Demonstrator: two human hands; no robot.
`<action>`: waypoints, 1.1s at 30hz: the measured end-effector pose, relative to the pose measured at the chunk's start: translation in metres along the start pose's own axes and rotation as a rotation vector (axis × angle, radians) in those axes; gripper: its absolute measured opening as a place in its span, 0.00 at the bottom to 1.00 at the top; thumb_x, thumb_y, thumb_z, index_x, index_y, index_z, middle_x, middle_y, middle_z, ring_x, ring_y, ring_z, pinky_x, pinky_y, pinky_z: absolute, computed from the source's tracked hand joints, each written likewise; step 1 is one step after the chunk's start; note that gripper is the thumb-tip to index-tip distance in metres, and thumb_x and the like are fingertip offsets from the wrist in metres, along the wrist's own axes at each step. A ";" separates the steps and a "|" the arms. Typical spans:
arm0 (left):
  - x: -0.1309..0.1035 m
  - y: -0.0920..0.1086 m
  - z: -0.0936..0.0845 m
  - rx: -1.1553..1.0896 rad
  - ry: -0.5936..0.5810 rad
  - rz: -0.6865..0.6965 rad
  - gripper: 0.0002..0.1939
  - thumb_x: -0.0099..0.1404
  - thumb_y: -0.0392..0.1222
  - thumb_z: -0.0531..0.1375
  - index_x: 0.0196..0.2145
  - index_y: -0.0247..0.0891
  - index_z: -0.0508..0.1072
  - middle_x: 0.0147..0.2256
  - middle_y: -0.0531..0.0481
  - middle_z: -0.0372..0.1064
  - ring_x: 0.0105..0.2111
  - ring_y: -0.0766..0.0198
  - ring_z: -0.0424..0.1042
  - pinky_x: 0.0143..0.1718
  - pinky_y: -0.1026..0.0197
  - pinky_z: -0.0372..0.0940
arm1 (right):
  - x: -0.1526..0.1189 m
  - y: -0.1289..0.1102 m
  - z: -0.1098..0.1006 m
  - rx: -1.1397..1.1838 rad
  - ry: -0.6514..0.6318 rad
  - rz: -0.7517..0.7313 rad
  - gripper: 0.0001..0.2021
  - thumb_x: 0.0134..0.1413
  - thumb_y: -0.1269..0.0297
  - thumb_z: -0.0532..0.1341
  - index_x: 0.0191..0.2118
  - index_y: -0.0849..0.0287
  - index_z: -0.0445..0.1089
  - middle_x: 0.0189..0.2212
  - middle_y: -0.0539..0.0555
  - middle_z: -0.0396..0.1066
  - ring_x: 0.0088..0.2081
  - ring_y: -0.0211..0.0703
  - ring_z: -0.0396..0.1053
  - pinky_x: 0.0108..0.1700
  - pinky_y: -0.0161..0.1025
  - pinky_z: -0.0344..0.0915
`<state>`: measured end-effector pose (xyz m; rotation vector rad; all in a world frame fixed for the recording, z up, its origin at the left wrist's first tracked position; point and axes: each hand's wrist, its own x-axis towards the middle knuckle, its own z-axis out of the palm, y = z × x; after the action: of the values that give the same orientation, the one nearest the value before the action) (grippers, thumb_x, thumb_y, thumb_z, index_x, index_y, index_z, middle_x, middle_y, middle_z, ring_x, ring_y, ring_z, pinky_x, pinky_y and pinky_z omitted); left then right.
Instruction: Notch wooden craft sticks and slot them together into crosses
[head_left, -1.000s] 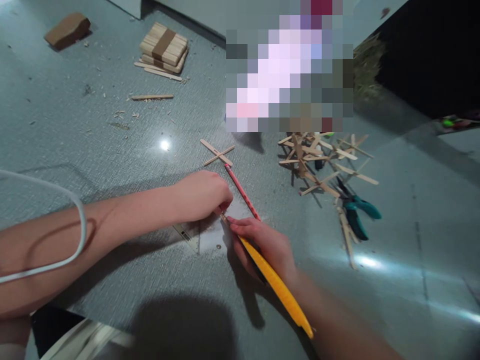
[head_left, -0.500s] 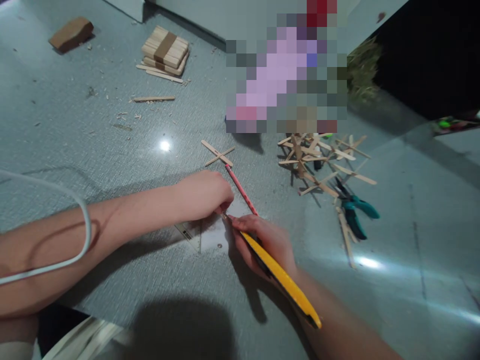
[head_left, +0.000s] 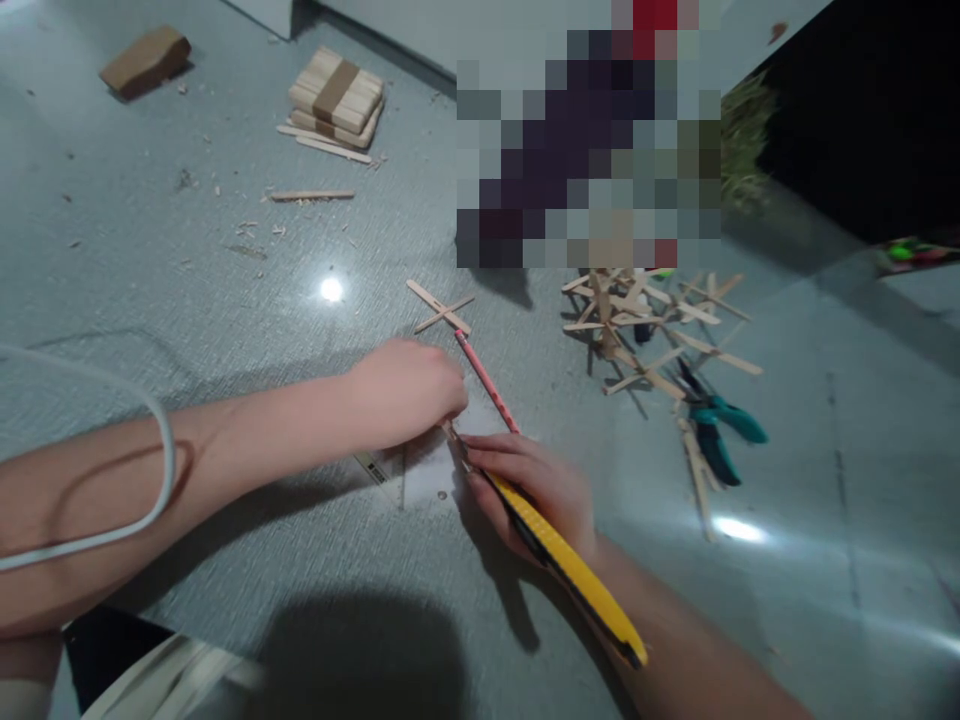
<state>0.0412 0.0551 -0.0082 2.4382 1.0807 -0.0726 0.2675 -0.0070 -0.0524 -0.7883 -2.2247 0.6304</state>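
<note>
My right hand (head_left: 536, 485) is closed around a yellow and black utility knife (head_left: 574, 570), its blade end toward my left hand. My left hand (head_left: 409, 390) is closed, knuckles up, on what looks like a wooden craft stick (head_left: 447, 428); just a small end shows at the blade, and the fingertips are hidden. Beneath both hands lies a clear set square (head_left: 375, 468), partly covered. A red pencil (head_left: 486, 380) rests just beyond my right hand. Past its tip, two craft sticks form a cross (head_left: 442, 307).
To the right are a pile of crossed craft sticks (head_left: 619, 320) and teal-handled pliers (head_left: 720, 430). A banded stick bundle (head_left: 337, 95) and a brown block (head_left: 146, 62) sit at the back left, among shavings. A white cable (head_left: 169, 450) loops over my left forearm.
The view has shifted slightly. The knife and right hand have moved very little against my left hand, and both grips are the same.
</note>
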 end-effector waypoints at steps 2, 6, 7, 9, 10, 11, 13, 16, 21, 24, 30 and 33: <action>0.001 -0.002 0.003 -0.039 0.024 0.007 0.10 0.68 0.32 0.63 0.35 0.39 0.85 0.38 0.46 0.81 0.42 0.55 0.78 0.39 0.57 0.63 | -0.003 0.000 0.000 -0.033 -0.008 -0.013 0.09 0.64 0.71 0.67 0.48 0.54 0.79 0.42 0.58 0.84 0.39 0.47 0.84 0.40 0.39 0.82; 0.003 -0.005 0.005 -0.096 0.002 -0.006 0.09 0.68 0.32 0.63 0.35 0.39 0.84 0.37 0.45 0.80 0.40 0.56 0.78 0.36 0.58 0.62 | -0.009 0.003 -0.003 -0.061 -0.052 0.008 0.13 0.67 0.73 0.66 0.52 0.51 0.78 0.44 0.56 0.83 0.39 0.45 0.84 0.41 0.39 0.81; 0.003 -0.006 0.006 -0.106 -0.005 -0.009 0.08 0.67 0.32 0.63 0.35 0.39 0.84 0.37 0.45 0.81 0.40 0.56 0.78 0.36 0.58 0.62 | -0.010 0.004 -0.004 -0.048 -0.059 0.016 0.14 0.67 0.73 0.66 0.53 0.50 0.78 0.43 0.56 0.83 0.39 0.45 0.83 0.40 0.38 0.80; 0.004 -0.008 0.006 -0.125 -0.008 -0.010 0.08 0.67 0.33 0.64 0.36 0.40 0.84 0.37 0.45 0.81 0.40 0.56 0.78 0.37 0.58 0.63 | -0.010 0.007 -0.005 -0.014 -0.069 0.022 0.15 0.66 0.74 0.66 0.53 0.50 0.78 0.42 0.55 0.83 0.38 0.46 0.84 0.39 0.38 0.80; 0.005 -0.008 0.007 -0.133 -0.004 -0.011 0.08 0.67 0.33 0.64 0.36 0.40 0.84 0.37 0.45 0.82 0.40 0.56 0.79 0.37 0.58 0.63 | -0.009 0.008 -0.006 -0.001 -0.070 0.022 0.15 0.65 0.74 0.67 0.53 0.50 0.78 0.41 0.54 0.83 0.37 0.46 0.84 0.39 0.38 0.79; 0.006 -0.009 0.008 -0.137 0.002 -0.012 0.08 0.67 0.32 0.64 0.36 0.39 0.85 0.37 0.45 0.82 0.40 0.55 0.79 0.38 0.58 0.63 | -0.008 0.009 -0.006 0.006 -0.070 0.022 0.14 0.64 0.74 0.67 0.52 0.51 0.78 0.40 0.54 0.83 0.37 0.46 0.83 0.38 0.38 0.79; 0.007 -0.010 0.009 -0.136 0.020 0.001 0.08 0.67 0.32 0.64 0.35 0.39 0.84 0.36 0.46 0.82 0.40 0.55 0.79 0.37 0.58 0.62 | -0.006 0.010 -0.006 0.008 -0.074 0.020 0.13 0.64 0.75 0.67 0.50 0.52 0.78 0.38 0.53 0.83 0.36 0.45 0.83 0.38 0.37 0.79; 0.008 -0.009 0.009 -0.101 0.033 0.031 0.08 0.65 0.31 0.64 0.33 0.38 0.84 0.34 0.47 0.81 0.38 0.56 0.78 0.36 0.58 0.61 | -0.003 0.009 -0.006 0.017 -0.072 0.024 0.10 0.65 0.74 0.67 0.48 0.52 0.77 0.36 0.52 0.82 0.35 0.44 0.83 0.37 0.38 0.79; 0.009 -0.009 0.008 -0.063 0.023 0.044 0.09 0.65 0.31 0.63 0.33 0.39 0.85 0.33 0.46 0.81 0.35 0.57 0.77 0.34 0.58 0.59 | -0.005 0.009 -0.005 0.028 -0.080 0.052 0.11 0.67 0.73 0.65 0.49 0.50 0.77 0.36 0.52 0.82 0.36 0.48 0.83 0.36 0.41 0.80; 0.010 -0.011 0.010 -0.087 0.047 0.060 0.08 0.64 0.32 0.65 0.34 0.39 0.85 0.32 0.47 0.81 0.34 0.58 0.76 0.34 0.58 0.60 | -0.008 0.011 -0.005 0.029 -0.071 0.065 0.12 0.67 0.73 0.66 0.49 0.49 0.77 0.37 0.52 0.83 0.36 0.48 0.83 0.37 0.42 0.80; 0.009 -0.012 0.011 -0.115 0.079 0.058 0.07 0.63 0.31 0.66 0.31 0.37 0.85 0.30 0.46 0.80 0.32 0.59 0.75 0.35 0.59 0.61 | -0.012 0.016 -0.006 0.029 -0.124 0.053 0.10 0.69 0.72 0.64 0.49 0.50 0.76 0.37 0.51 0.82 0.38 0.46 0.82 0.40 0.40 0.79; 0.009 -0.009 0.007 -0.125 0.054 -0.013 0.07 0.63 0.31 0.66 0.34 0.37 0.86 0.32 0.45 0.81 0.32 0.59 0.74 0.34 0.59 0.59 | -0.012 0.015 -0.007 0.000 -0.122 0.052 0.09 0.70 0.72 0.64 0.48 0.50 0.76 0.38 0.51 0.83 0.39 0.46 0.83 0.40 0.40 0.78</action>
<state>0.0419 0.0628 -0.0204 2.3334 1.0907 0.0551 0.2849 -0.0032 -0.0631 -0.8293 -2.3205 0.7209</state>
